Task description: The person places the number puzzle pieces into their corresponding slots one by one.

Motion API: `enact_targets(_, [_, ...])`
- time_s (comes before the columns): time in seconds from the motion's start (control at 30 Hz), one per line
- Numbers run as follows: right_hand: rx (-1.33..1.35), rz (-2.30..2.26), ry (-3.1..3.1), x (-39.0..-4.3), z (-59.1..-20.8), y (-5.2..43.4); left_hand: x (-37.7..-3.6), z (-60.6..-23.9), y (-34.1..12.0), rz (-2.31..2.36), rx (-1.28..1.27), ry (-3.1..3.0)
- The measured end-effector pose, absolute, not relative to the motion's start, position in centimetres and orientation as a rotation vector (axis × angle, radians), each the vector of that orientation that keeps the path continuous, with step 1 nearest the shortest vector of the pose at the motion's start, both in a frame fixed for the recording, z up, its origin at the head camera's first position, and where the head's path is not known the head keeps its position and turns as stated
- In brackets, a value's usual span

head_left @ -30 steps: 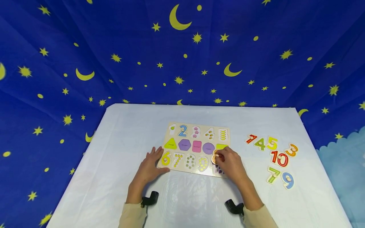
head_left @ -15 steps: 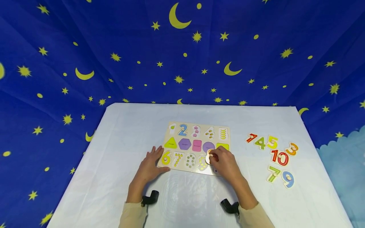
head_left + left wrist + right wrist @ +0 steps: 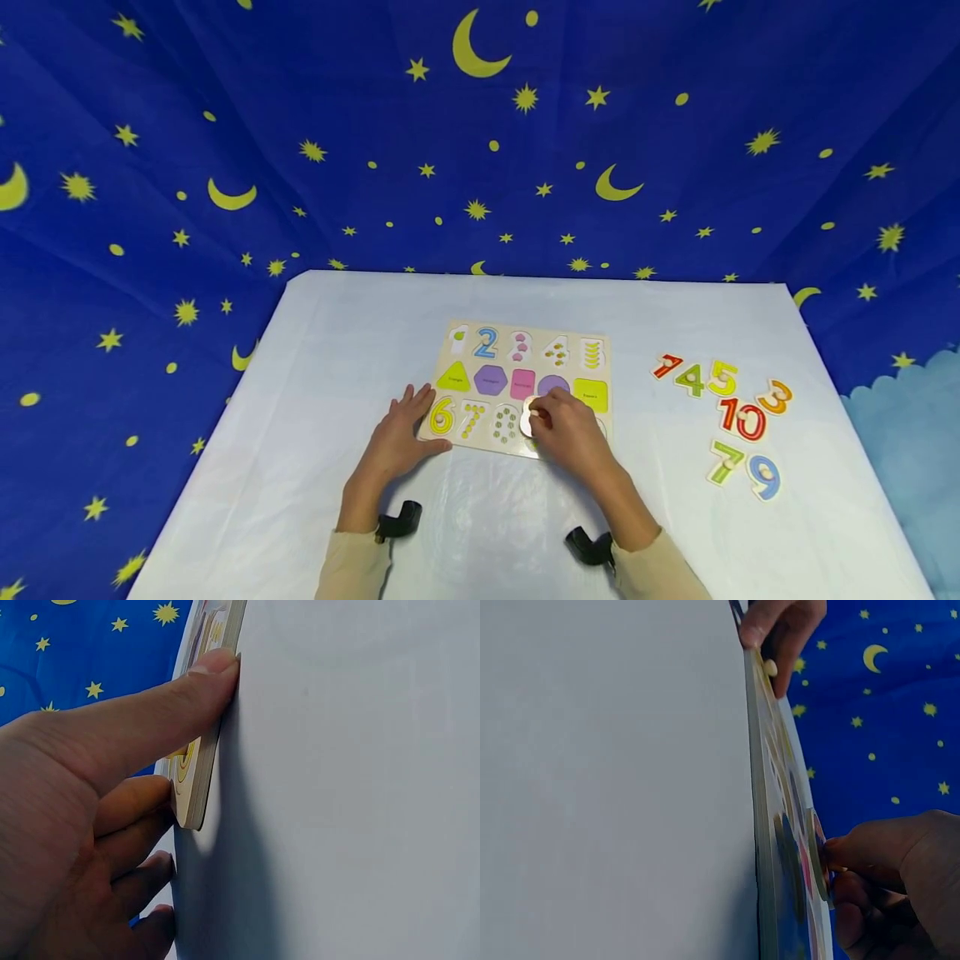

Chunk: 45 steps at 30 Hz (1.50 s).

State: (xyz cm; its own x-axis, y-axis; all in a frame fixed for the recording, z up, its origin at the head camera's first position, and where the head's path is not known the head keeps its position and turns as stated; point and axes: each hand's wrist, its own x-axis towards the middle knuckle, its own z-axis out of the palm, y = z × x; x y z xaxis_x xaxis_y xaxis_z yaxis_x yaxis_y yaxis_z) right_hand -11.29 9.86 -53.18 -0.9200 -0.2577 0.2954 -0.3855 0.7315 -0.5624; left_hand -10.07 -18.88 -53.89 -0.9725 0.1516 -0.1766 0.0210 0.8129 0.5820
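Note:
A wooden number puzzle board (image 3: 486, 447) lies flat on the table, with a blue 2 (image 3: 486, 342) and a yellow 6 (image 3: 442, 416) in their recesses. At its near left corner my left hand (image 3: 397, 437) touches the edges, thumb along the front side and fingers at the left; the left wrist view shows that thumb (image 3: 165, 712) straight on the board. My right hand (image 3: 572, 435) pinches a number piece (image 3: 527, 419) by its knob, tilted just above the bottom row near the 9 recess. Fingers cover much of that piece; earlier its orange face looked like an 8.
Right of the board lie several loose number pieces: a red 1 (image 3: 667, 366), green 4 (image 3: 690, 379), yellow 5 (image 3: 723, 378), orange 3 (image 3: 775, 397), red 10 (image 3: 742, 419), green 7 (image 3: 725, 462) and blue 9 (image 3: 764, 477). A starry blue cloth (image 3: 480, 150) hangs behind the table.
My right hand has moved left across the bottom row with the number piece, from the 10 recess to near the 9 recess. My left hand stays at the board's corner.

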Motion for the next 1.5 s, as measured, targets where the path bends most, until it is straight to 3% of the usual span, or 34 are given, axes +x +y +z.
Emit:
enact_targets(0.27, [0.613, 0.945, -2.709, -11.6, -53.6, 8.4, -10.3, -54.1, -18.6, 0.9, 0.139, 2.79])
enact_targets(1.5, [0.615, 0.899, -2.859, -11.2, -54.0, 6.0, -10.1, -54.0, -18.6, 0.882, 0.132, 2.784])
